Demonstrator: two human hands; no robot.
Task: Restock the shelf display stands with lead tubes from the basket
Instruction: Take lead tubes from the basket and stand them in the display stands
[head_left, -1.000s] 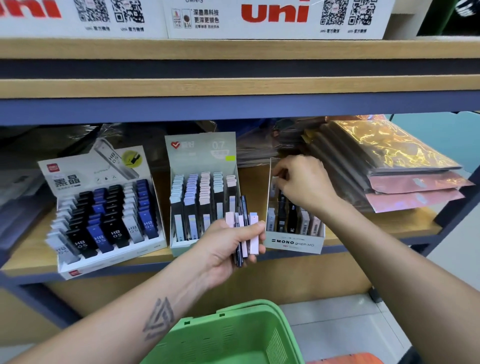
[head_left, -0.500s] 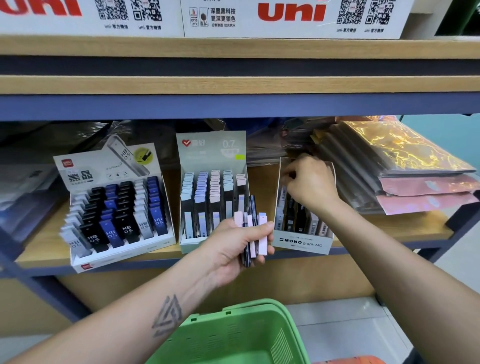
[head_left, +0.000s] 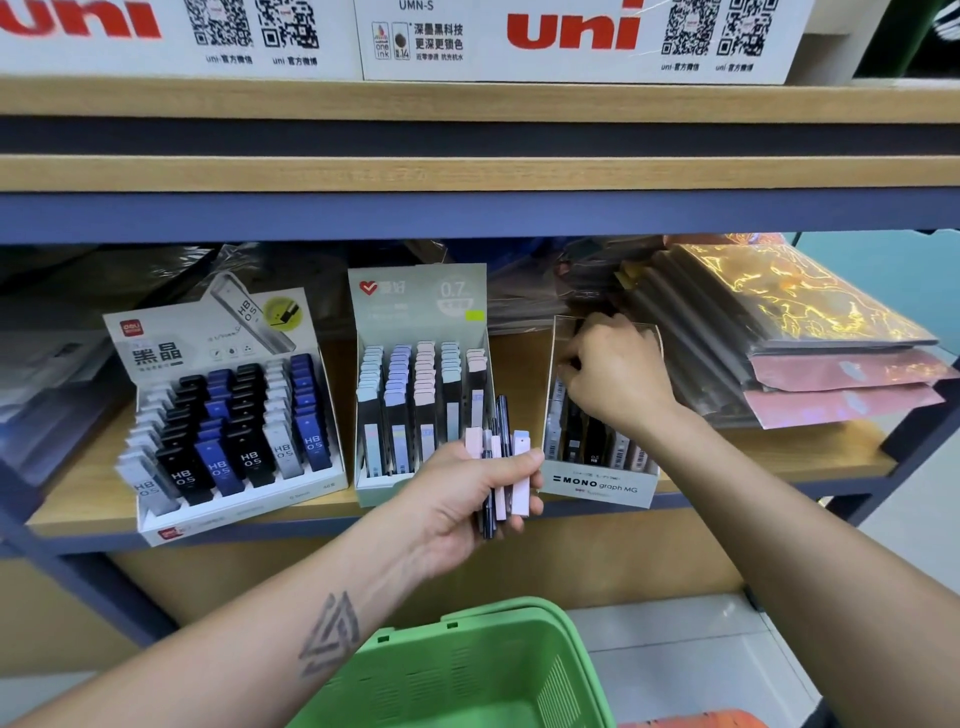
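My left hand (head_left: 457, 499) grips a bundle of lead tubes (head_left: 519, 467), pink, white and dark ones, in front of the shelf edge. My right hand (head_left: 618, 374) reaches down into the white MONO graph MG stand (head_left: 597, 486), fingers curled at its back left corner among standing tubes; the hand hides whether they pinch a tube. Left of it stands a pale green 0.7 stand (head_left: 415, 296) with rows of pastel tubes. Farther left is a white HB 0.5 stand (head_left: 208, 338) full of black, blue and grey tubes. The green basket (head_left: 467, 670) sits below my arms.
The stands sit on a wooden shelf board (head_left: 779, 452) with a blue metal frame. Glossy wrapped packets (head_left: 779, 322) are stacked at the right, and plastic-wrapped goods lie behind the stands. The upper shelf (head_left: 467, 171) hangs low overhead, with white uni boxes (head_left: 571, 36) on it.
My view has drifted left, so the stands sit further right in frame. Both hands keep their places, the right one still inside the MONO stand.
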